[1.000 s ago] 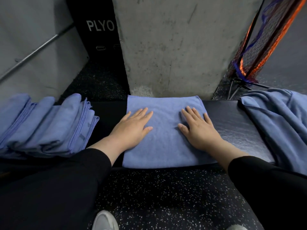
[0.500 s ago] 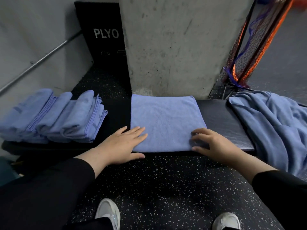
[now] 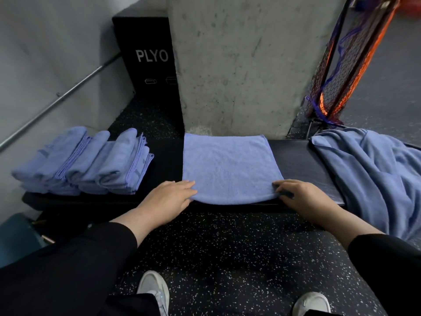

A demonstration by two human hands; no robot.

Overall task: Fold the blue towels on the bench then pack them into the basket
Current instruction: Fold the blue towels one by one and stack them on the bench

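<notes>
Gripping: left hand (image 3: 167,199) and right hand (image 3: 303,199) each pinch a near corner of the towel (image 3: 230,167), where 0.5 s ago they lay beside it.
Towel: flat, mid-bench (image 3: 300,165).
Count: one folded stack (image 3: 86,160) left; one unfolded heap (image 3: 373,174) right.

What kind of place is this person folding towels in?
Most likely a gym. A black box marked PLYO stands by a concrete pillar, the floor is black speckled rubber, and a long metal bar leans against the wall. The towels lie on a padded black bench.
</notes>
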